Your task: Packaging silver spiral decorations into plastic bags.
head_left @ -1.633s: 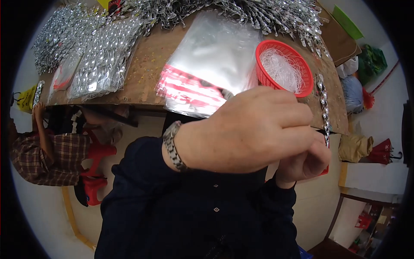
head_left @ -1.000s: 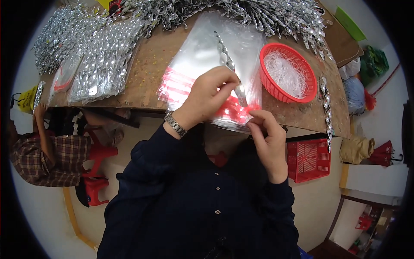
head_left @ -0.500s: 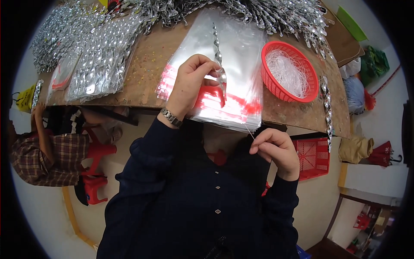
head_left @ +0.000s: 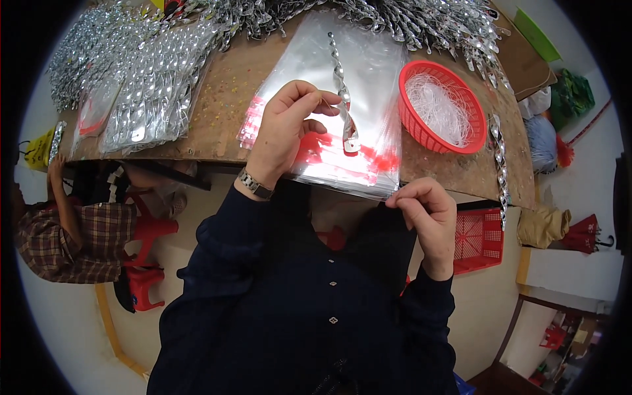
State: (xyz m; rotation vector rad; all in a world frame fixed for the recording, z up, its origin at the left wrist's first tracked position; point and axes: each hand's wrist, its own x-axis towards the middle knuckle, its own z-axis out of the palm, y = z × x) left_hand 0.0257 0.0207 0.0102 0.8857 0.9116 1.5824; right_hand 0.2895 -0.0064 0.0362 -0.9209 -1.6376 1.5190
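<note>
A twisted silver foil strip [head_left: 340, 82] lies over a stack of clear plastic bags [head_left: 296, 62] with red-printed lower ends. Its near end is wide and has a small hole. My left hand [head_left: 280, 128] is just left of the strip, thumb and forefinger pinched. Something thin shows at those fingertips, too small to name, and the strip runs right beside them. My right hand [head_left: 428, 220] is pinched at the near right corner of the stack. The thin thread seen there earlier hardly shows now.
A red basket [head_left: 475, 108] of clear thread [head_left: 440, 108] stands right of the bags. Silver twisted strips [head_left: 434, 23] heap along the back, with bagged strips [head_left: 155, 92] at left. One strip [head_left: 499, 164] hangs over the right edge. Another person [head_left: 72, 237] sits at left.
My right hand has risen slightly to the bag corner. The foil strip has turned, its near end shifting right, away from my left fingertips, which have barely moved.
</note>
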